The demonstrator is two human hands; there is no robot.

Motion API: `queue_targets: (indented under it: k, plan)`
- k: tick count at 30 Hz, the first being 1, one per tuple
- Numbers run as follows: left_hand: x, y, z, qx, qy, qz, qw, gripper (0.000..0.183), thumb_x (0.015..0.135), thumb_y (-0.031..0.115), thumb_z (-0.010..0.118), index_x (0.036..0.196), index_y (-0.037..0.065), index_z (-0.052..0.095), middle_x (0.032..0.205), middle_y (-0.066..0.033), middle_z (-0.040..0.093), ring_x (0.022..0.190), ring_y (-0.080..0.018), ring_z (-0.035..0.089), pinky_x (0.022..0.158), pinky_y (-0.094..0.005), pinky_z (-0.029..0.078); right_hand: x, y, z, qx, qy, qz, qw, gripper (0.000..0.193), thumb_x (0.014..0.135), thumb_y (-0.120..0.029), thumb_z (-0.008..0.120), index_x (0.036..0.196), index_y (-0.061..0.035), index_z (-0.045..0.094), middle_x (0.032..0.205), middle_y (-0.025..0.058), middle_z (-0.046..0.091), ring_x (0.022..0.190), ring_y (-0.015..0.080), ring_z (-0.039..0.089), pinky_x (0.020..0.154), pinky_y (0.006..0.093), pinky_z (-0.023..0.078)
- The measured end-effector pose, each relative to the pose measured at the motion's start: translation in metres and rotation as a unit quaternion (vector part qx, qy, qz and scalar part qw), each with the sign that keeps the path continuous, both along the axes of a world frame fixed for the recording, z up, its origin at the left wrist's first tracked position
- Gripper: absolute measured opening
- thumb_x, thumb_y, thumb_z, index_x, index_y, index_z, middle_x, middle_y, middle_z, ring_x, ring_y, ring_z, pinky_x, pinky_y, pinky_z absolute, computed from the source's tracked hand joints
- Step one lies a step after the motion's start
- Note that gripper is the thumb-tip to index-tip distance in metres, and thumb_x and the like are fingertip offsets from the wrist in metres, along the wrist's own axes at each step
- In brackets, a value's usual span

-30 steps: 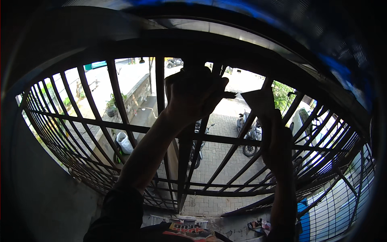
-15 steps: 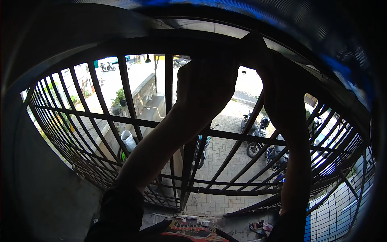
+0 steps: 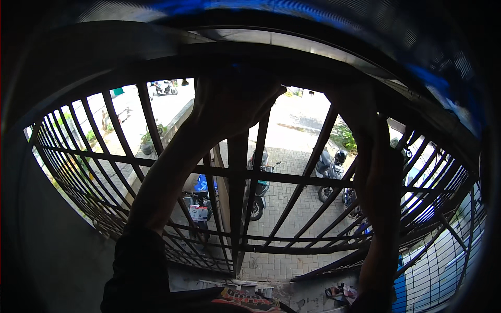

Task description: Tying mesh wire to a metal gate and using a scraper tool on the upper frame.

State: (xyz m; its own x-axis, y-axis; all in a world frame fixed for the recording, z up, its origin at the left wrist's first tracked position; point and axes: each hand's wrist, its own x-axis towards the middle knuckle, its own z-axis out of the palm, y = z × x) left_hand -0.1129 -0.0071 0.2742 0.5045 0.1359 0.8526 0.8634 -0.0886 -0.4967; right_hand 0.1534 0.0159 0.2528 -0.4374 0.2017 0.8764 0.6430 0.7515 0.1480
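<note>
Left hand [image 3: 229, 104] raised to the top of the window grille [image 3: 271, 177], grip not discernible | right hand [image 3: 360, 112] likewise, silhouetted | firm footing advised; motorbikes [image 3: 258, 188] seen below

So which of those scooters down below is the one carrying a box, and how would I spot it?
Start at the dark window grille and find its thick upright bar in the middle. Just left of that bar, beside the raised left forearm, a scooter with a blue body stands on the paved yard. Unlike the darker ones to its right, it alone carries a pale box.
</note>
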Motion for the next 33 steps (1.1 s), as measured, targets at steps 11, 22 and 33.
queue_targets:
  k: [11,22,33]
  plan:
    - [0.004,0.001,0.012,0.004,-0.002,-0.058,0.998,0.018,0.081,0.025,0.063,0.097,0.017,0.062,0.061,0.0008,0.055,0.049,-0.0083,0.050,0.045,-0.0220,0.039,-0.030,0.004,0.018,-0.075,-0.105,-0.054,0.990,0.033,0.089,-0.017,0.050,0.116,0.0006,0.043,0.054,0.0086,0.056,0.041,0.0168,0.055,0.037,0.0283,0.044]
    - [-0.012,0.003,-0.001,-0.029,0.009,-0.032,0.999,0.021,0.078,0.031,0.066,0.091,0.015,0.061,0.069,-0.0008,0.058,0.058,-0.0123,0.054,0.048,-0.0273,0.041,-0.021,0.001,0.005,-0.098,-0.016,0.022,0.995,0.033,0.090,-0.013,0.050,0.120,0.0005,0.045,0.062,0.0094,0.056,0.047,0.0126,0.052,0.039,0.0239,0.042]
    - [0.019,-0.006,-0.007,-0.032,-0.118,-0.043,0.992,0.019,0.083,0.024,0.061,0.099,0.014,0.059,0.061,-0.0010,0.057,0.046,-0.0085,0.051,0.039,-0.0207,0.040,-0.051,0.029,0.010,-0.049,-0.042,0.032,0.997,0.020,0.085,-0.013,0.055,0.103,-0.0037,0.053,0.054,0.0066,0.055,0.042,0.0149,0.055,0.038,0.0245,0.043]
